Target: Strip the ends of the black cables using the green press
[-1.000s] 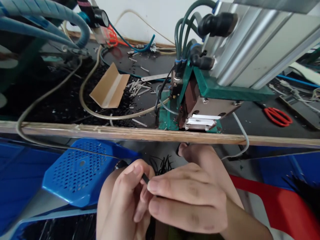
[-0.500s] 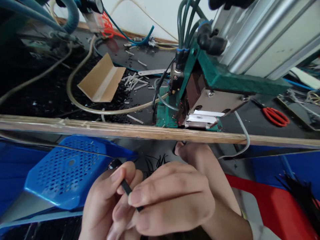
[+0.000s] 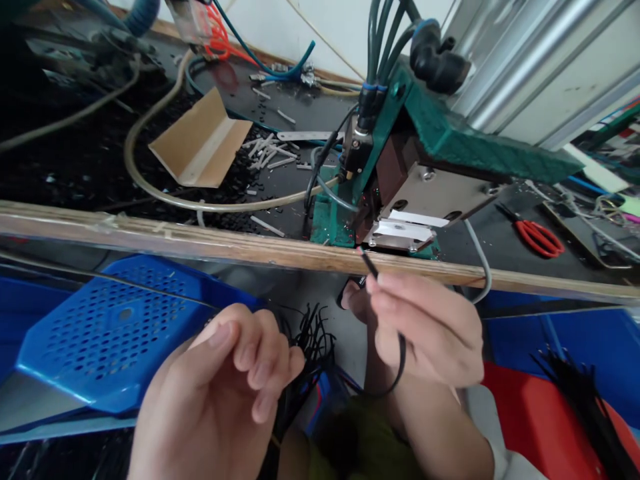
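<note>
Between the thumb and fingers of my right hand [image 3: 425,327] is a thin black strip [image 3: 369,264]. One end points up toward the bench edge, and the rest curves down below the hand. My left hand [image 3: 210,393] is at the lower left, palm turned up, with fingers loosely curled and apart and nothing visible in them. Just past the strip's upper end stands a green press machine [image 3: 500,160] with white strips [image 3: 403,230] on its metal block.
On the bench, behind its wooden edge [image 3: 225,245], lie a folded cardboard piece [image 3: 200,143], short grey pieces [image 3: 270,152] and red-handled scissors [image 3: 540,239]. A blue perforated stool [image 3: 120,333] is at left. Black strips [image 3: 575,387] lie over a red surface [image 3: 520,413] at right.
The hands have parted. My right hand has moved up and right with the black strip, and my left hand has let go of it and loosened. The view has shifted slightly.
</note>
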The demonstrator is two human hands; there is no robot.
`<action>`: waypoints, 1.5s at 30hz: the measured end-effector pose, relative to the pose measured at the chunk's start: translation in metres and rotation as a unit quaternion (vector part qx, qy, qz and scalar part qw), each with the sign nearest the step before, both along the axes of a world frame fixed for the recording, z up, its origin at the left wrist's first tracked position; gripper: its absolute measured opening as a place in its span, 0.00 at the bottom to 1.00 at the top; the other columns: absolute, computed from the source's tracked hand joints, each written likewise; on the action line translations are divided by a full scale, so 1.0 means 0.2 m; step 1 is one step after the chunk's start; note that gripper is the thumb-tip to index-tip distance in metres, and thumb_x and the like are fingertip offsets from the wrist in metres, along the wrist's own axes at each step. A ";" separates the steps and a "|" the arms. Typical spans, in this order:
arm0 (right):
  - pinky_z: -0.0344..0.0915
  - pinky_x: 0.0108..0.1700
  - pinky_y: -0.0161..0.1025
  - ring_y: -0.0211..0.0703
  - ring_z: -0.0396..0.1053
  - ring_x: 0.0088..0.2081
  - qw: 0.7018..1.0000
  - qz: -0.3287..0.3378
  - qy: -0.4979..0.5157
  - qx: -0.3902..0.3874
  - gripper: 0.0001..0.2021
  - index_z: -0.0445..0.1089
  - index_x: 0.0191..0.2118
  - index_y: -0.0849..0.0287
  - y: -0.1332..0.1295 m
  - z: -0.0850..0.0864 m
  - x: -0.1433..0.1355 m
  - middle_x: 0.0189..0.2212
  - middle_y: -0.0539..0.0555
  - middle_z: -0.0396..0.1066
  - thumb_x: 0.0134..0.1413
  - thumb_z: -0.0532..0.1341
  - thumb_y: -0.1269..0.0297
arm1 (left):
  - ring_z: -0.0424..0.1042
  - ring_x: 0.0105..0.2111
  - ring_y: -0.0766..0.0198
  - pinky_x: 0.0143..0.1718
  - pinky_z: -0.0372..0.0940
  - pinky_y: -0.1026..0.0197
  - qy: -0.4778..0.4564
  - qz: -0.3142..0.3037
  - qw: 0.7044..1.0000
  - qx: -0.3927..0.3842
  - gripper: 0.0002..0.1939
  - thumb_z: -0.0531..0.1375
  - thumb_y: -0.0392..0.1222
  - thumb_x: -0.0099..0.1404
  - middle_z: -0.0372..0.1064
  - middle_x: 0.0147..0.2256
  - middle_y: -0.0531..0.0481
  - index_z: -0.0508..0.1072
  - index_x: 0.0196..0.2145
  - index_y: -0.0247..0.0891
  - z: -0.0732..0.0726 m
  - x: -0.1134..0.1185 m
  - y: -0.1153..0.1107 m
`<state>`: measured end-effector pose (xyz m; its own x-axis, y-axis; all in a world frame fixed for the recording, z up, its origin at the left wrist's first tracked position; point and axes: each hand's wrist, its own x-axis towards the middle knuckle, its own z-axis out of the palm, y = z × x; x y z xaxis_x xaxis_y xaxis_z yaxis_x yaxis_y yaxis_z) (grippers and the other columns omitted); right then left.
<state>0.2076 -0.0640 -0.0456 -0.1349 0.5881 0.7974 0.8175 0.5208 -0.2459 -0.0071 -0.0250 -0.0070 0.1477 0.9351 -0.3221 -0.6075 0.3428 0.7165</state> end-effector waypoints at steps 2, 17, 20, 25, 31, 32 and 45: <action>0.88 0.57 0.48 0.51 0.85 0.51 0.984 -0.060 0.031 0.162 0.28 0.76 0.70 0.43 0.13 -0.03 0.02 0.55 0.51 0.85 0.71 0.69 0.76 | 0.56 0.17 0.69 0.21 0.72 0.59 -0.001 0.010 1.000 -0.011 0.20 0.72 0.44 0.66 0.57 0.21 0.54 0.69 0.22 0.40 -0.02 -0.02 0.00; 0.83 0.52 0.36 0.43 0.82 0.47 0.953 -0.063 0.032 0.294 0.24 0.84 0.61 0.57 0.31 -0.09 0.07 0.45 0.53 0.83 0.64 0.70 0.84 | 0.61 0.22 0.68 0.22 0.70 0.66 -0.056 -0.001 0.998 -0.018 0.16 0.64 0.41 0.76 0.60 0.27 0.53 0.69 0.28 0.39 -0.07 -0.03 -0.01; 0.82 0.52 0.37 0.42 0.82 0.46 0.937 -0.071 0.042 0.339 0.18 0.85 0.58 0.57 0.36 -0.09 0.07 0.44 0.53 0.84 0.68 0.69 0.79 | 0.61 0.22 0.68 0.22 0.71 0.66 -0.059 -0.002 0.998 -0.011 0.16 0.63 0.40 0.76 0.60 0.27 0.53 0.69 0.28 0.39 -0.07 -0.03 -0.01; 0.84 0.51 0.42 0.44 0.83 0.44 0.948 -0.133 0.031 0.289 0.21 0.84 0.61 0.47 0.32 -0.08 0.06 0.44 0.48 0.85 0.70 0.70 0.77 | 0.62 0.23 0.68 0.22 0.72 0.66 -0.053 0.005 0.999 -0.010 0.16 0.62 0.39 0.76 0.60 0.27 0.53 0.70 0.28 0.38 -0.08 -0.03 -0.01; 0.84 0.49 0.42 0.44 0.84 0.44 0.951 -0.126 0.047 0.277 0.19 0.85 0.58 0.50 0.31 -0.07 0.05 0.45 0.49 0.85 0.69 0.69 0.78 | 0.62 0.24 0.68 0.22 0.71 0.66 -0.049 0.021 0.999 -0.012 0.15 0.62 0.39 0.76 0.60 0.27 0.53 0.70 0.29 0.38 -0.09 -0.03 -0.03; 0.84 0.50 0.41 0.44 0.84 0.45 0.952 -0.125 0.049 0.274 0.19 0.85 0.58 0.51 0.31 -0.07 0.05 0.45 0.49 0.85 0.69 0.69 0.79 | 0.62 0.24 0.68 0.22 0.71 0.66 -0.048 0.020 0.999 -0.013 0.15 0.62 0.39 0.76 0.60 0.27 0.53 0.70 0.29 0.38 -0.09 -0.03 -0.03; 0.85 0.48 0.40 0.44 0.85 0.44 0.955 -0.136 0.045 0.259 0.24 0.84 0.58 0.50 0.31 -0.06 0.04 0.45 0.48 0.85 0.66 0.68 0.83 | 0.60 0.24 0.67 0.23 0.71 0.66 -0.032 0.027 0.999 -0.027 0.16 0.63 0.41 0.76 0.59 0.28 0.53 0.69 0.28 0.38 -0.10 -0.04 -0.03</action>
